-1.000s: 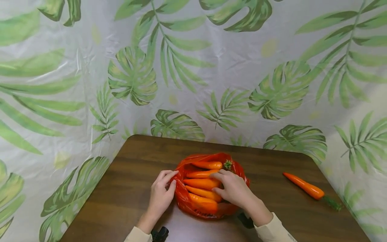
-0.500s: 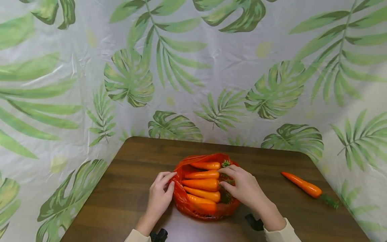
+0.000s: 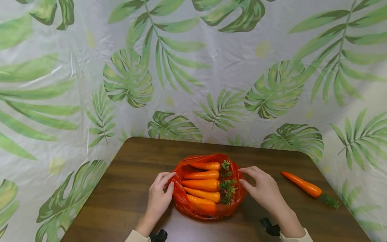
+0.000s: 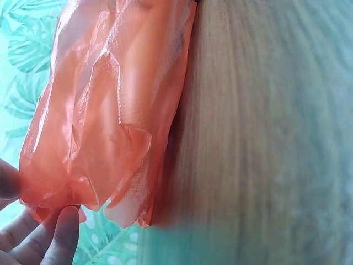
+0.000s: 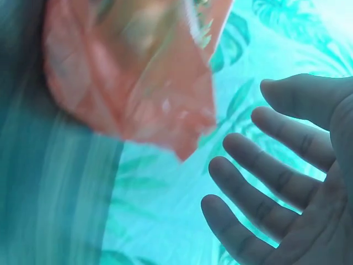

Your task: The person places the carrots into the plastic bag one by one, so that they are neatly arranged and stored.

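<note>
A red plastic bag [image 3: 208, 216] lies open on the table with several orange carrots [image 3: 201, 185] side by side inside, their green tops [image 3: 228, 185] toward the right. My left hand [image 3: 160, 193] pinches the bag's left rim between thumb and fingers; the left wrist view shows the fingertips [image 4: 67, 221] at the crumpled edge. Just beyond the bag's right side is my right hand [image 3: 264, 188]. In the right wrist view its fingers [image 5: 256, 193] are spread and relaxed, apart from the plastic, holding nothing.
One loose carrot [image 3: 302, 184] with a green top lies at the right side of the brown wooden table [image 3: 121, 188]. Behind the table hangs a leaf-patterned sheet [image 3: 181, 67]. Dark wrist cameras [image 3: 269, 227] sit under both forearms.
My right hand has drawn back rightward from over the carrots to outside the bag, uncovering their green tops. The left hand keeps its place on the rim.
</note>
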Demonstrator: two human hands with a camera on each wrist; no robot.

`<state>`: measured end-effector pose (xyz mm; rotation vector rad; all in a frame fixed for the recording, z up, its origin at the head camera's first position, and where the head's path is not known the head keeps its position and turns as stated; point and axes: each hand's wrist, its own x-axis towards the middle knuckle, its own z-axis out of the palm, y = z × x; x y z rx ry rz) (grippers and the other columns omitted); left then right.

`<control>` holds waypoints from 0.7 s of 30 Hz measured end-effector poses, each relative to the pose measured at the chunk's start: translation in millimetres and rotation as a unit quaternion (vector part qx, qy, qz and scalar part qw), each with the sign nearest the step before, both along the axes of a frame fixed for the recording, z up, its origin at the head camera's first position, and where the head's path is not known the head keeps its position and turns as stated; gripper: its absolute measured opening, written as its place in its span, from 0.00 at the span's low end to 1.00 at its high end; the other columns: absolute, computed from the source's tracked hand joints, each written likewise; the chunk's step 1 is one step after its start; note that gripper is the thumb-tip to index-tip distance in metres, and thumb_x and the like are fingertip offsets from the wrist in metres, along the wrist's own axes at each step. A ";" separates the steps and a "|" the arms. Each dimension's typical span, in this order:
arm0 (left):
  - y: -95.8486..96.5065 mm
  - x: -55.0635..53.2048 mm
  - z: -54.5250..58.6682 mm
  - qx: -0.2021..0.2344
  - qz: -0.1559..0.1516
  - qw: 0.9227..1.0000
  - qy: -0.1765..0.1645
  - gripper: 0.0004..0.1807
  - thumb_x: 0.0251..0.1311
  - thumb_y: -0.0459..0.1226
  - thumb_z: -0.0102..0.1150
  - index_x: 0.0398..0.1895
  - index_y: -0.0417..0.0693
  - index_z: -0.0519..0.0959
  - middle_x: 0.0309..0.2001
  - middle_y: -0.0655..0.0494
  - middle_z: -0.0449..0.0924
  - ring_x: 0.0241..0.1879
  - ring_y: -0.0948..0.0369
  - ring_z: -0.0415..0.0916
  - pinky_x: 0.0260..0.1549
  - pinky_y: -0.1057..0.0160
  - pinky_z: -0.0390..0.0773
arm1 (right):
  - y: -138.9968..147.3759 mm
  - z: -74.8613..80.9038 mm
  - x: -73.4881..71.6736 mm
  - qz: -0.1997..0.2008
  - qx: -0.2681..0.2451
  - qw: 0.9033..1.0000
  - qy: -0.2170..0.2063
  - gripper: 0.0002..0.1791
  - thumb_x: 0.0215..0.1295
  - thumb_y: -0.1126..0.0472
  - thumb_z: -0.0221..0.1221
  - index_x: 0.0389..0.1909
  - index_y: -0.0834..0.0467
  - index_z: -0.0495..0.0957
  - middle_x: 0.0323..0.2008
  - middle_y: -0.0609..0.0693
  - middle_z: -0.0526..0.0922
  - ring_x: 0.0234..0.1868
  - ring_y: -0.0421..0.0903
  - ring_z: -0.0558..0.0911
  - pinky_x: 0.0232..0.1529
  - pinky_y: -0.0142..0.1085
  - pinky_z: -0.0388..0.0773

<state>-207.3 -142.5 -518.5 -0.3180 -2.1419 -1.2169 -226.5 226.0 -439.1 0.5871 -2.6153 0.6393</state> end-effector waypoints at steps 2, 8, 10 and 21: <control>0.3 0.3 -0.4 0.000 0.001 1.000 -0.002 0.19 0.59 0.26 0.66 0.53 0.49 0.86 0.48 0.58 0.79 0.44 0.62 0.79 0.37 0.62 0.85 | 8.9 -3.1 0.2 -0.007 -0.005 1.000 -0.001 0.20 0.62 0.54 0.71 0.56 0.45 0.83 0.50 0.43 0.83 0.47 0.49 0.84 0.38 0.50 0.81; 0.3 -0.4 -1.9 -0.003 0.002 1.000 -0.002 0.19 0.59 0.26 0.66 0.53 0.49 0.86 0.48 0.59 0.79 0.44 0.62 0.79 0.38 0.63 0.84 | 38.0 -13.1 -3.4 -0.036 -0.017 0.999 0.008 0.19 0.62 0.55 0.70 0.55 0.46 0.83 0.50 0.46 0.84 0.50 0.53 0.83 0.44 0.56 0.79; 0.3 -0.6 -2.0 -0.003 0.001 1.000 -0.002 0.19 0.59 0.26 0.66 0.53 0.49 0.86 0.48 0.58 0.79 0.44 0.62 0.79 0.38 0.63 0.84 | 47.8 -16.4 -5.1 -0.046 -0.021 0.999 0.010 0.19 0.62 0.54 0.70 0.54 0.47 0.83 0.49 0.47 0.84 0.49 0.54 0.83 0.44 0.57 0.79; 1.6 -1.5 -1.8 0.001 0.000 1.000 0.003 0.20 0.58 0.25 0.66 0.52 0.49 0.86 0.48 0.59 0.79 0.42 0.62 0.80 0.37 0.64 0.84 | 82.5 -32.5 -10.9 -0.077 -0.040 0.996 0.002 0.19 0.64 0.49 0.68 0.54 0.50 0.83 0.47 0.51 0.85 0.48 0.57 0.83 0.44 0.58 0.77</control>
